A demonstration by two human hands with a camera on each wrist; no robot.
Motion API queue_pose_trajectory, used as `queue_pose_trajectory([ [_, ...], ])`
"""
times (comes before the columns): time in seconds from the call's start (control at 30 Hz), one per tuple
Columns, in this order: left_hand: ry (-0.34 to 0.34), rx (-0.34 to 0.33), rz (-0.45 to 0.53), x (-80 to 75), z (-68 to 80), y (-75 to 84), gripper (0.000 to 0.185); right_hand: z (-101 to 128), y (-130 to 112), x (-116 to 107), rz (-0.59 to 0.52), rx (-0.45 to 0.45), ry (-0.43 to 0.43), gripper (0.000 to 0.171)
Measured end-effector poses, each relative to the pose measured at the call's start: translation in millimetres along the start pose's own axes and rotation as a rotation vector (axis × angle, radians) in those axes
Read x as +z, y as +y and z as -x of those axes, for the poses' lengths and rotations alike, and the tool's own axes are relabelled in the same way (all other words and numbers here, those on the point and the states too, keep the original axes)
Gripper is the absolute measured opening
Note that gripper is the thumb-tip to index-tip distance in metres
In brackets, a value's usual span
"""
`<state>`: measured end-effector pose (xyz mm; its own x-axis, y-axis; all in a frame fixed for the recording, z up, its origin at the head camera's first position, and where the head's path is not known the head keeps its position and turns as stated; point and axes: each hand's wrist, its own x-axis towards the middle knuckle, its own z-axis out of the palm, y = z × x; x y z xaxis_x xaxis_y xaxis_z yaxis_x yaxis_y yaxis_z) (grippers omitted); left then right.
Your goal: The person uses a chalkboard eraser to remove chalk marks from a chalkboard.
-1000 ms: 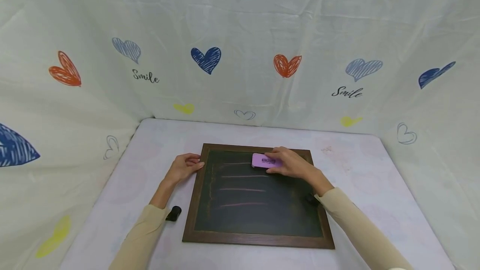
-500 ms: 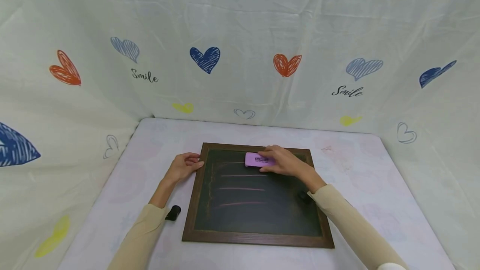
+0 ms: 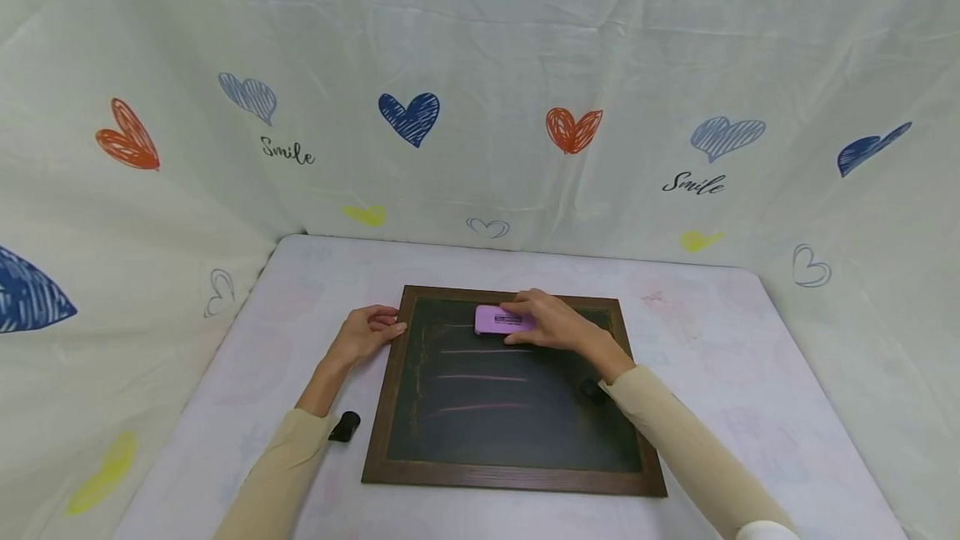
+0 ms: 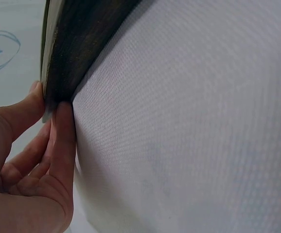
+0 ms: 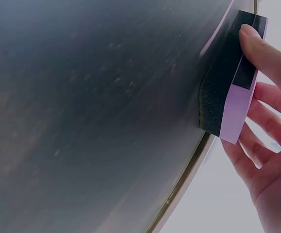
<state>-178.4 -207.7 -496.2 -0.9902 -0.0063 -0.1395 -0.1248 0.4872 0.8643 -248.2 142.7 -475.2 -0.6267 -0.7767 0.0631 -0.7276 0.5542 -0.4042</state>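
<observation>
A dark chalkboard (image 3: 540,436) in a brown wooden frame lies on the table, with several pale pink chalk lines (image 3: 483,378) across it. My right hand (image 3: 555,323) holds a purple chalkboard eraser (image 3: 491,320) against the upper part of the board, over the right end of the top line. In the right wrist view, the eraser's dark felt side (image 5: 218,92) meets the board, and thumb and fingers grip its purple back. My left hand (image 3: 366,333) pinches the frame's upper left edge. The left wrist view shows the thumb (image 4: 31,104) on the front of the frame (image 4: 72,48) and fingers at its side.
A white, faintly patterned cloth covers the table (image 3: 720,340). Behind it and at both sides hangs a pale curtain (image 3: 480,40) printed with hearts and "Smile". Small black objects (image 3: 345,427) show beside each wrist.
My right hand has slid the eraser leftward along the top of the board, covering more of the top chalk line. The left hand stays on the frame.
</observation>
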Motion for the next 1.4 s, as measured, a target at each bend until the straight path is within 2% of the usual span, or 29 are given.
queue_pose_trajectory([
  [0.23, -0.008, 0.011, 0.003, -0.5, -1.2, -3.2, 0.040, -9.3, -5.2, 3.6, 0.012, 0.001, -0.015, 0.062],
  [0.57, -0.007, 0.027, 0.015, -0.4, 1.9, -2.5, 0.041, -23.9, -15.0, 9.8, 0.008, -0.047, -0.018, 0.061],
  [0.83, -0.003, 0.014, 0.009, 0.0, 1.3, -3.1, 0.040, -35.9, -22.5, 13.4, 0.020, -0.094, -0.022, 0.060],
  [1.0, -0.003, 0.016, 0.014, 0.0, 1.8, -2.5, 0.040, -42.4, -27.8, 15.6, 0.015, -0.097, -0.032, 0.061],
  [1.4, -0.006, 0.029, 0.013, 0.1, 1.0, -2.1, 0.039, -50.9, -32.5, 20.1, 0.047, -0.145, -0.023, 0.060],
])
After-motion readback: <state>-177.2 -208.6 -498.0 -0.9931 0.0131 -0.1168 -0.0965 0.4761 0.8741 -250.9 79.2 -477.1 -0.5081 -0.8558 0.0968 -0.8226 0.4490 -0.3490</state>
